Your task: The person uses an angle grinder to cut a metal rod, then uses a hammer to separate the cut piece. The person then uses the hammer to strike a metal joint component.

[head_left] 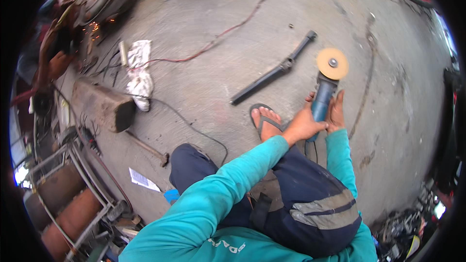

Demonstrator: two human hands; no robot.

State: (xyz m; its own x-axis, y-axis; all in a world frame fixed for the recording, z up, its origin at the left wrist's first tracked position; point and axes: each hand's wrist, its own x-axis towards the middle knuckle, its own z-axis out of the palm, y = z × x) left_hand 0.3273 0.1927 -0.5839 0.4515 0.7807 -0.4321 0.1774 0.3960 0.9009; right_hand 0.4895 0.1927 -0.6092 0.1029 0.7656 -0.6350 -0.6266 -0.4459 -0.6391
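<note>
Head view: angle grinder [322, 101] in grasp of left hand [302, 124] and right hand [336, 112]; cylinders [73, 212] within metal frame [90, 176].

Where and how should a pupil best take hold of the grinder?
Probably around the blue body of the grinder, from the rear, the person's side. The body is long and narrow enough to wrap, as the left hand does, and the disc sits at the far end, pointing away.

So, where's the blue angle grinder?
In the head view, the blue angle grinder is right of centre, in the left hand and right hand, right of the dark metal bar.
</note>
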